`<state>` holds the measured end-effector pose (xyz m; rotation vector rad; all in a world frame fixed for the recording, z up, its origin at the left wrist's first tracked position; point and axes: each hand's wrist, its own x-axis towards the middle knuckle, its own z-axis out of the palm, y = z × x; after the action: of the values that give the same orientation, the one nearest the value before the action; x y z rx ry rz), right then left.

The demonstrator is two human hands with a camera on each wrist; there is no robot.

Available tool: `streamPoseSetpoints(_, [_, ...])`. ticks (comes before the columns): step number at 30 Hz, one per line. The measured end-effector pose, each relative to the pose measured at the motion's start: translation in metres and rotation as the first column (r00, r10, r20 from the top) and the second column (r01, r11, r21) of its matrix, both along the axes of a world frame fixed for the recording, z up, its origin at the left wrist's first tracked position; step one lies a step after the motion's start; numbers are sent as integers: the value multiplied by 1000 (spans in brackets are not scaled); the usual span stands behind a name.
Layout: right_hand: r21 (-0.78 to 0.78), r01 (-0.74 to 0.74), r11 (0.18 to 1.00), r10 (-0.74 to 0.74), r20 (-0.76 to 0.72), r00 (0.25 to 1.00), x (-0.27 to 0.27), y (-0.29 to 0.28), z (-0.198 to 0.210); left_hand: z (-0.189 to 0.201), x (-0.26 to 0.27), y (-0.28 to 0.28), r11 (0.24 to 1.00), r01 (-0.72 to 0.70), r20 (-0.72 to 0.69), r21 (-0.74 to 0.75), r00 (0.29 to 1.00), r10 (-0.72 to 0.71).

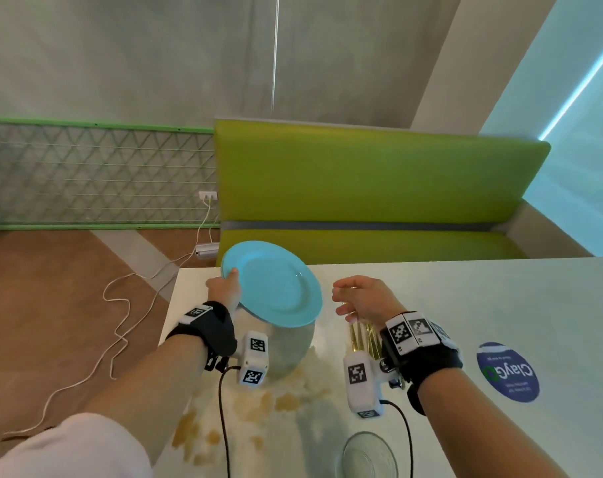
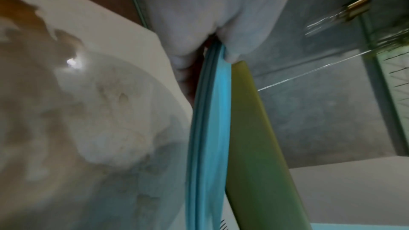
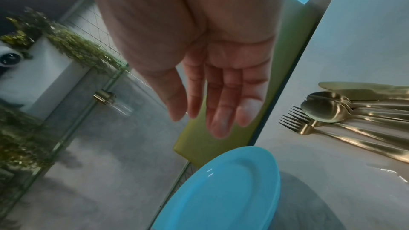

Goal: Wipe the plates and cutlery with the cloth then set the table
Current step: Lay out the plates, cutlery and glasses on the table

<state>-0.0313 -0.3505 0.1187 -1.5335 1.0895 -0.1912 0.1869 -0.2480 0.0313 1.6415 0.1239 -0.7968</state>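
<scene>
My left hand (image 1: 226, 286) pinches the rim of a light blue plate (image 1: 276, 284) and holds it tilted above the table's far left corner. The left wrist view shows the plate (image 2: 208, 128) edge-on with two rims, thumb on one side and fingers on the other. A white cloth (image 1: 293, 391) with brown patches lies crumpled on the table below it. My right hand (image 1: 345, 301) hovers open, its fingers (image 3: 219, 111) straight and empty, just right of the plate (image 3: 221, 190). Gold cutlery (image 3: 354, 111), forks, spoons and knives, lies in a bunch under that hand (image 1: 362, 339).
The white table (image 1: 465, 288) runs off to the right and bears a round blue sticker (image 1: 507, 372). A clear glass plate (image 1: 369, 453) sits at the near edge. A green bench (image 1: 362, 188) stands behind the table. A white cable (image 1: 120, 322) trails over the floor at left.
</scene>
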Motion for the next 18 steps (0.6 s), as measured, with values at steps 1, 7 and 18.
streamPoseSetpoints(1, [-13,15,1000,-15,15,1000,-3,5,6,9,1,7,1000,6,17,-15,1000,-6])
streamPoseSetpoints(7, [-112,209,971,-198,99,975,-36,41,43,100,-37,53,928,63,-28,-367,996,-79])
streamPoseSetpoints(18, [-175,613,770,-534,348,771,-143,113,86,159,-159,85,792,369,-4,-487,906,-424])
